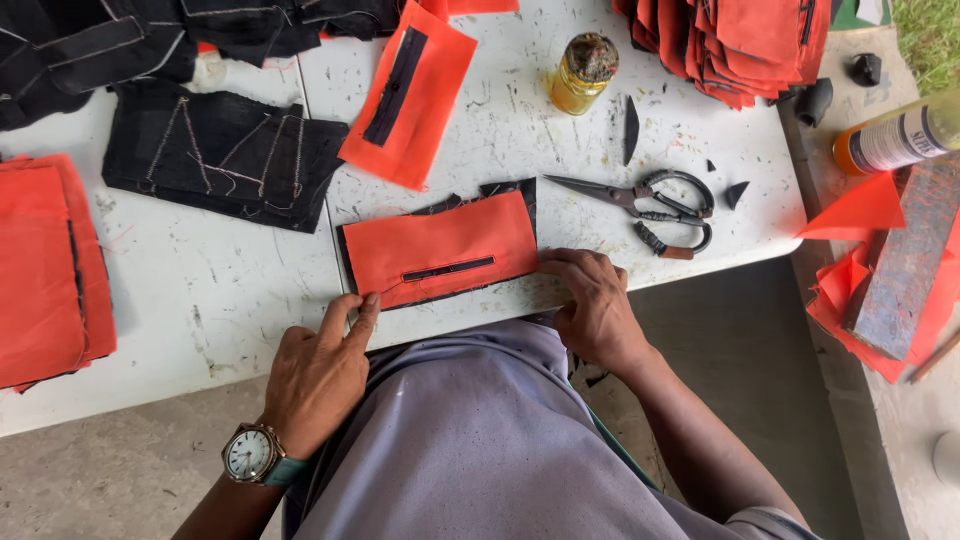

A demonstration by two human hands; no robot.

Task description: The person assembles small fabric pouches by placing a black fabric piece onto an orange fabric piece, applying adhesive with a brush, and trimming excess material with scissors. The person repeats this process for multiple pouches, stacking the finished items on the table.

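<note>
Orange fabric piece (440,245) with a dark slit, backed by black cloth, lies flat at the near edge of the white tabletop (250,290), about mid-width. Head view: left hand (318,375) at the piece's lower left corner, index and middle fingers stretched out with tips on the fabric's edge, other fingers curled, nothing gripped; a wristwatch (250,453) sits on that wrist. Right hand (592,305) at the piece's lower right corner, fingers bent and pressed down at the fabric's edge and the table; cannot tell whether it pinches the cloth. Scissors (650,208), blades shut, lie just right of the piece, near the right edge. A small yellow bottle (583,73) stands toward the far edge. Another orange piece with a black strip (410,92) lies tilted beyond the main one. Black stitched cloth (222,152) sits to the far left of it. Orange stack (45,270) rests at the left edge, another orange stack (730,40) at the far right corner.
</note>
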